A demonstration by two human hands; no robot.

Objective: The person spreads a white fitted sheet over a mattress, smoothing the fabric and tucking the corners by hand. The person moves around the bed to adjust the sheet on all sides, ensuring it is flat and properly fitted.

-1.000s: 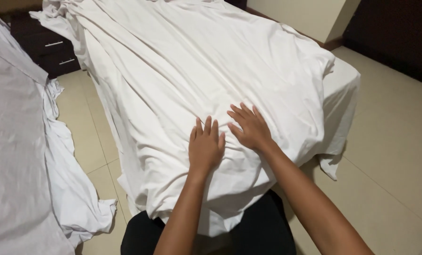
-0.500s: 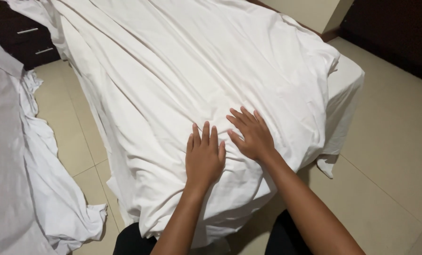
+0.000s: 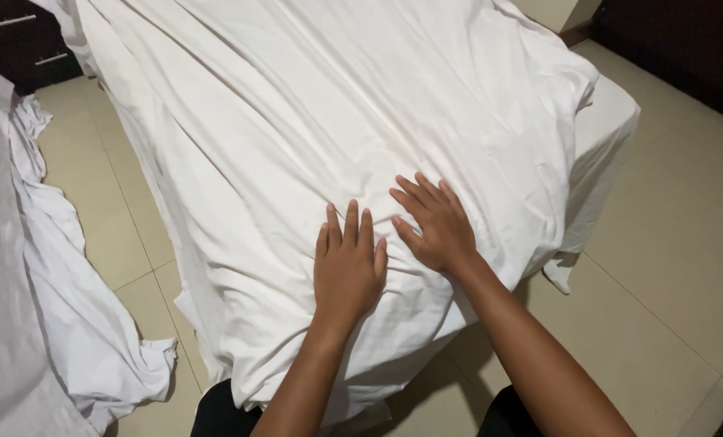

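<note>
You are pressing your flat, open left hand (image 3: pixel 348 271) and right hand (image 3: pixel 434 226) side by side on the wrinkled white cloth sheet (image 3: pixel 313 129), which is spreading away toward twelve o'clock.

Two bare hands lie flat, palms down and fingers spread: the left hand (image 3: pixel 348 271) and the right hand (image 3: pixel 431 225), side by side and nearly touching. Under both is one large rumpled white cotton sheet (image 3: pixel 321 137), spread over one white mattress (image 3: pixel 612 113), whose bare corner shows to the right of the right hand. Well to the left of the left hand lies one more heap of white cloth (image 3: pixel 70 324), trailing onto the floor. Beyond it, far up and left of both hands, stands one dark wooden drawer unit (image 3: pixel 18 40) with two metal bar handles in view. Beneath everything runs one floor of pale beige tiles (image 3: pixel 669 267).
</note>
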